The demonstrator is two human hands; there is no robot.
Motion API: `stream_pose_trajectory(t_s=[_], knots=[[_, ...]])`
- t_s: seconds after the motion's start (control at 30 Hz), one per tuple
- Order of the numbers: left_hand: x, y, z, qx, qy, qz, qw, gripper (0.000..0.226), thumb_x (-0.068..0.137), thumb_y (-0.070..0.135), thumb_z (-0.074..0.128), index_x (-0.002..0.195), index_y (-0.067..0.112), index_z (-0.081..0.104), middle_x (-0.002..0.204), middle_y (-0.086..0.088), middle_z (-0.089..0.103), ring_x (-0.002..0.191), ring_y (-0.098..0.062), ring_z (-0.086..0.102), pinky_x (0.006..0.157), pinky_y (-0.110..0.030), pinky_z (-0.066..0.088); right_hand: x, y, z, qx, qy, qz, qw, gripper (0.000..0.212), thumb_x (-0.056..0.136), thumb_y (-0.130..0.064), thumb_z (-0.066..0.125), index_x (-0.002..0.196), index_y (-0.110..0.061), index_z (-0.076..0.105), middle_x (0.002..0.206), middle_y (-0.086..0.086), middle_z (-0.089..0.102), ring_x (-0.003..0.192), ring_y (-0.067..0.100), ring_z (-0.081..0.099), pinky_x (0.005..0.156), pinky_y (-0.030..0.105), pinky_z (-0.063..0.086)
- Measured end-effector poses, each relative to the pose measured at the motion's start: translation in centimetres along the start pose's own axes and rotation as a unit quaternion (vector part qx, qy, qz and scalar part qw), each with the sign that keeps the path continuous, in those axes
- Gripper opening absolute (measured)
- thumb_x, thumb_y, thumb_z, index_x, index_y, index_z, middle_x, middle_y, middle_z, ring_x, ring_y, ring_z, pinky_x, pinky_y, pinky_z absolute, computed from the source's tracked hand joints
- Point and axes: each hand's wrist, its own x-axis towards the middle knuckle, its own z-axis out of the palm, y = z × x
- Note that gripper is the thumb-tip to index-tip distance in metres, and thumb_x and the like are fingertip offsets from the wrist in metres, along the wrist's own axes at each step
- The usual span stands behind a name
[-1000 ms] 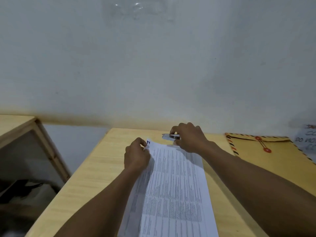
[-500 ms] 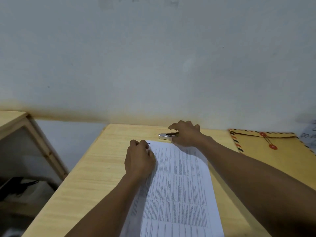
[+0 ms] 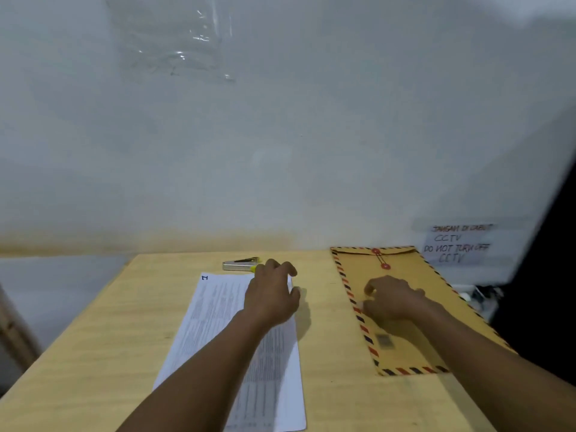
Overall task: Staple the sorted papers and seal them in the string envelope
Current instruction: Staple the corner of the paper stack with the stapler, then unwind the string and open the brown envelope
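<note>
The printed papers (image 3: 218,310) lie flat in the middle of the wooden table (image 3: 103,353), with a "1" marked at the top left corner. My left hand (image 3: 272,294) rests palm down on the papers' upper right part, fingers loosely spread. A small silver stapler (image 3: 240,264) lies just beyond the papers, apart from both hands. The brown string envelope (image 3: 402,347), with a red-and-black striped border and two red buttons, lies to the right. My right hand (image 3: 394,299) lies on the envelope near its left edge, fingers curled, holding nothing that I can see.
The table's back edge meets a white wall. A handwritten paper notice (image 3: 458,244) is stuck low on the wall at the right. A wooden frame (image 3: 12,332) stands at the left, below table height. Clear plastic is taped high on the wall.
My right hand has let go of the stapler and moved right onto the envelope. My left hand has shifted from the papers' top left corner to their upper right part.
</note>
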Motion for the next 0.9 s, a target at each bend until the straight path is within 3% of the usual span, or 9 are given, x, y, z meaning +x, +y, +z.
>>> stream_pose_trajectory(t_s=[0.1, 0.27, 0.47, 0.6, 0.67, 0.77, 0.9], knots=[[0.0, 3.1, 2.2, -0.001, -0.057, 0.045, 0.997, 0.039, 0.095, 0.033, 0.060, 0.133, 0.023, 0.056, 0.137, -0.003, 0.050, 0.131, -0.024, 0.041, 0.100, -0.037, 0.044, -1.7, 1.0, 1.5, -0.011, -0.010, -0.031, 0.999, 0.064, 0.088, -0.059, 0.058, 0.145, -0.035, 0.044, 0.149, 0.001, 0.042, 0.135, 0.029, 0.041, 0.107, 0.050, 0.038], [1.1, 5.0, 4.4, -0.004, -0.083, 0.078, 0.994, 0.041, 0.098, 0.025, 0.056, 0.139, 0.022, 0.053, 0.148, -0.004, 0.047, 0.134, -0.024, 0.041, 0.105, -0.038, 0.044, -4.5, 0.9, 2.4, -0.020, 0.007, -0.106, 0.994, 0.055, 0.087, -0.057, 0.062, 0.138, -0.039, 0.051, 0.141, -0.003, 0.046, 0.132, 0.025, 0.040, 0.103, 0.045, 0.044], [3.1, 4.8, 5.8, 0.042, -0.111, 0.075, 0.990, 0.054, 0.101, 0.028, 0.054, 0.152, 0.023, 0.039, 0.162, -0.003, 0.031, 0.148, -0.025, 0.029, 0.115, -0.041, 0.037, -5.3, 1.3, 1.7, 0.085, -0.042, -0.163, 0.982, 0.034, 0.093, -0.040, 0.065, 0.126, -0.030, 0.066, 0.127, -0.007, 0.062, 0.116, 0.012, 0.056, 0.098, 0.032, 0.050], [4.4, 5.3, 6.8, 0.086, -0.136, 0.091, 0.983, 0.058, 0.104, 0.035, 0.047, 0.158, 0.024, 0.029, 0.168, -0.004, 0.022, 0.155, -0.027, 0.016, 0.123, -0.044, 0.024, -2.2, 2.0, 0.3, 0.182, 0.057, -0.131, 0.973, 0.019, 0.095, -0.029, 0.066, 0.112, -0.024, 0.072, 0.112, -0.006, 0.067, 0.102, 0.012, 0.061, 0.085, 0.027, 0.050], [5.2, 5.6, 7.7, 0.100, -0.147, 0.097, 0.979, 0.059, 0.104, 0.040, 0.044, 0.158, 0.024, 0.028, 0.168, -0.004, 0.022, 0.155, -0.028, 0.016, 0.124, -0.045, 0.021, 0.8, 3.0, -0.1, 0.190, 0.133, -0.094, 0.968, 0.010, 0.093, -0.026, 0.067, 0.100, -0.026, 0.074, 0.111, -0.003, 0.071, 0.100, 0.016, 0.064, 0.086, 0.034, 0.054], [5.8, 5.5, 9.0, 0.105, -0.156, 0.100, 0.977, 0.055, 0.102, 0.043, 0.040, 0.153, 0.023, 0.037, 0.161, -0.004, 0.036, 0.148, -0.027, 0.031, 0.119, -0.044, 0.030, 4.6, 4.3, -0.2, 0.155, 0.181, -0.059, 0.969, 0.012, 0.093, -0.026, 0.065, 0.100, -0.024, 0.075, 0.111, -0.001, 0.071, 0.098, 0.020, 0.064, 0.084, 0.040, 0.057], [5.6, 4.7, 9.9, 0.119, -0.114, 0.120, 0.979, 0.054, 0.099, 0.048, 0.038, 0.147, 0.024, 0.047, 0.154, -0.001, 0.047, 0.142, -0.024, 0.041, 0.116, -0.042, 0.031, 7.4, 4.5, 0.4, 0.072, 0.188, -0.095, 0.975, 0.021, 0.094, -0.033, 0.064, 0.108, -0.022, 0.075, 0.110, -0.004, 0.066, 0.102, 0.019, 0.060, 0.086, 0.040, 0.055]])
